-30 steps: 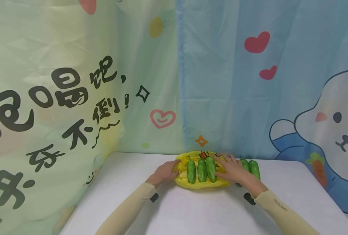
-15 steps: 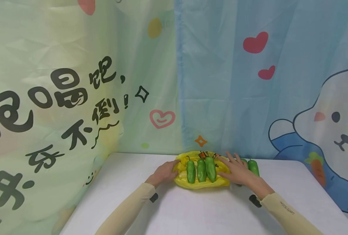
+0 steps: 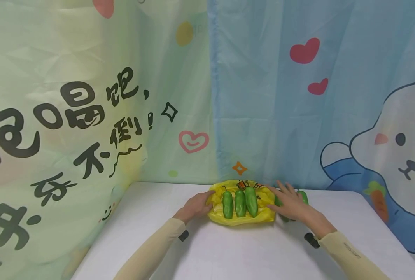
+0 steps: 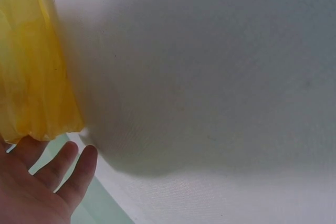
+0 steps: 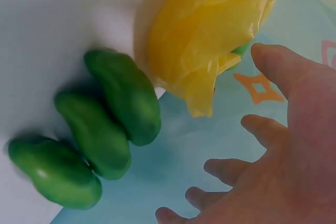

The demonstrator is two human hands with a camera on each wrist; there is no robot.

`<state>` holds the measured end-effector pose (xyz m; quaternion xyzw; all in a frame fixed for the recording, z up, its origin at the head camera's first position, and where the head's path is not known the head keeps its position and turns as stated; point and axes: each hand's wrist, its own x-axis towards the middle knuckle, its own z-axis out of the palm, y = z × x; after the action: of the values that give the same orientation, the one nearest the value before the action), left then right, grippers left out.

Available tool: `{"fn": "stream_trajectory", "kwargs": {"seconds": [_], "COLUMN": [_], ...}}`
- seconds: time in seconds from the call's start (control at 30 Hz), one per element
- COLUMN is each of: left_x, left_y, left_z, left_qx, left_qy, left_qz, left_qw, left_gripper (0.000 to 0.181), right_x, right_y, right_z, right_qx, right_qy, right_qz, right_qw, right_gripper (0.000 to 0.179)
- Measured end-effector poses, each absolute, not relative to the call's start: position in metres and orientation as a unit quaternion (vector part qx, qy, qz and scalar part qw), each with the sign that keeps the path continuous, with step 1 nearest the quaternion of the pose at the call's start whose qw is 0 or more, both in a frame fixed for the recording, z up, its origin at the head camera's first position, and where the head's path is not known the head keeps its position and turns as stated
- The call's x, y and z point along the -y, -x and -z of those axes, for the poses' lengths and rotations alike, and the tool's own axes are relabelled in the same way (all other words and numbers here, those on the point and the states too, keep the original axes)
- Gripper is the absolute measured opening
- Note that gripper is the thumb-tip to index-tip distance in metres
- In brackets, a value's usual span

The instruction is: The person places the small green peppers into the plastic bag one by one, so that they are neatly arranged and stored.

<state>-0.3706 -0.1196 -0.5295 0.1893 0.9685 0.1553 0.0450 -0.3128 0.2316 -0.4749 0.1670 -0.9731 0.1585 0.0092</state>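
A yellow plastic bag (image 3: 240, 221) lies spread with its mouth up at the back of the table. Inside it three green peppers (image 3: 240, 203) lie side by side. My left hand (image 3: 195, 205) holds the bag's left edge; in the left wrist view the outer fingers (image 4: 79, 174) stand spread beside the yellow plastic (image 4: 37, 66). My right hand (image 3: 291, 202), fingers spread and nothing gripped, hovers at the bag's right edge. It partly hides the green peppers (image 3: 302, 196) right of the bag. The right wrist view shows three of these peppers (image 5: 97, 132) in a row.
The white table (image 3: 221, 252) carries the bag and the peppers. Directly behind its back edge hangs a printed curtain (image 3: 249, 147), and another printed curtain (image 3: 98, 163) runs along the left side.
My right hand has moved right, off the peppers in the bag and over those beside it. My left hand stays at the bag's left edge.
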Motion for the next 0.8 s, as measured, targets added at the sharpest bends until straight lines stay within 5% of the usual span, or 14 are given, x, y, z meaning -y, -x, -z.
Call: {"fn": "stream_trajectory", "kwargs": {"seconds": [0.8], "left_x": [0.119], "left_y": [0.368], "left_z": [0.528], "left_qx": [-0.969], "left_qy": [-0.185], "left_qz": [-0.156], "left_qw": [0.045], "left_gripper": [0.056], "right_x": [-0.275], "right_y": [0.314], "right_z": [0.477], "right_qx": [0.982], "right_qy": [-0.141], "right_qz": [-0.125], "right_qw": [-0.027], "right_gripper": [0.078]}}
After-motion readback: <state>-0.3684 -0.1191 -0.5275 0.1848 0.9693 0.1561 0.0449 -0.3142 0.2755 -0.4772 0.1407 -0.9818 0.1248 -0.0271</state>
